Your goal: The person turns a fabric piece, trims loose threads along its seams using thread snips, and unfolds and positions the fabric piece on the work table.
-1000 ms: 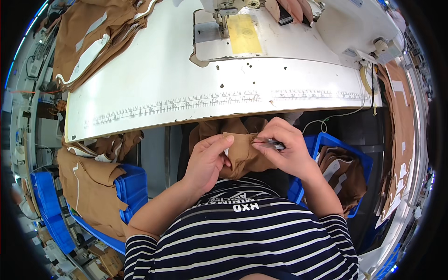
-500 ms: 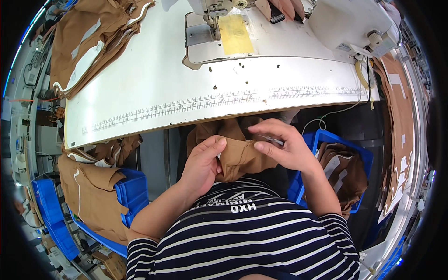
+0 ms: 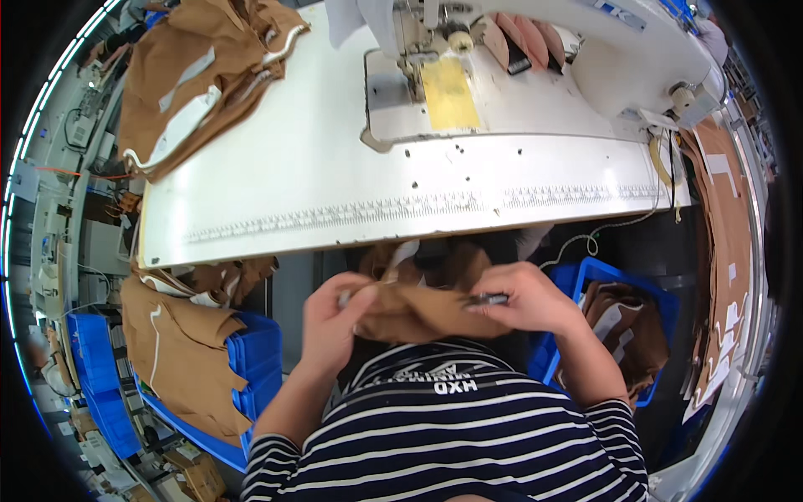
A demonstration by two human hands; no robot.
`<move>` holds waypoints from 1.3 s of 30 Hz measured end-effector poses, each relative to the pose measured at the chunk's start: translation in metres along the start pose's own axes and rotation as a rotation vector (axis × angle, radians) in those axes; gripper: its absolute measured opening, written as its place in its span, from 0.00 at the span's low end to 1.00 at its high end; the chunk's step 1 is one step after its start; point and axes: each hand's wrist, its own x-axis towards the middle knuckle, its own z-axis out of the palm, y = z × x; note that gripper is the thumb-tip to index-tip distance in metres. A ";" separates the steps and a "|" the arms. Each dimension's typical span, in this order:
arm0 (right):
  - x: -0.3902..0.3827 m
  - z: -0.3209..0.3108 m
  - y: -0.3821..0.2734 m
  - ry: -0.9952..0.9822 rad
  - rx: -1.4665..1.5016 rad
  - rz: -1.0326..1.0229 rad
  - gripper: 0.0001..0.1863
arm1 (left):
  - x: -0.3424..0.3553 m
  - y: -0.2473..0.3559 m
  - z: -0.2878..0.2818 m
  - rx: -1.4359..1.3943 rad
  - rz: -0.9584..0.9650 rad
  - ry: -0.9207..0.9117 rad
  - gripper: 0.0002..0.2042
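Observation:
A brown fabric piece (image 3: 427,314), blurred by motion, stretches between my hands in front of my striped shirt, just below the table edge. My left hand (image 3: 333,322) is closed on its left end, thumb uppermost. Closed around small thread snips (image 3: 487,299) is my right hand (image 3: 535,299); the tips point left, over the fabric. Whether the right fingers also pinch the cloth, I cannot tell. More brown cloth (image 3: 460,266) hangs behind the piece, partly under the table.
Ahead stands a white sewing table (image 3: 318,192) with a printed ruler and a sewing machine (image 3: 418,58). Brown garment pieces (image 3: 201,84) lie at its far left. Blue bins (image 3: 255,356) with brown cloth flank me; another blue bin (image 3: 669,305) is at right.
The fabric has been pulled out wider and turned between my hands. My right hand, spread before, has closed around the snips and moved lower. The whole view has shifted slightly.

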 end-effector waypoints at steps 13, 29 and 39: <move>0.097 0.044 -0.087 0.332 0.447 -0.341 0.06 | 0.124 0.192 -0.017 0.837 1.079 0.061 0.03; 0.086 -0.110 -0.006 0.374 -0.716 0.119 0.16 | 0.245 0.085 0.017 0.400 0.265 -0.592 0.07; 0.128 -0.078 -0.004 0.469 -0.447 0.009 0.13 | 0.227 0.100 0.018 0.660 0.626 -0.327 0.13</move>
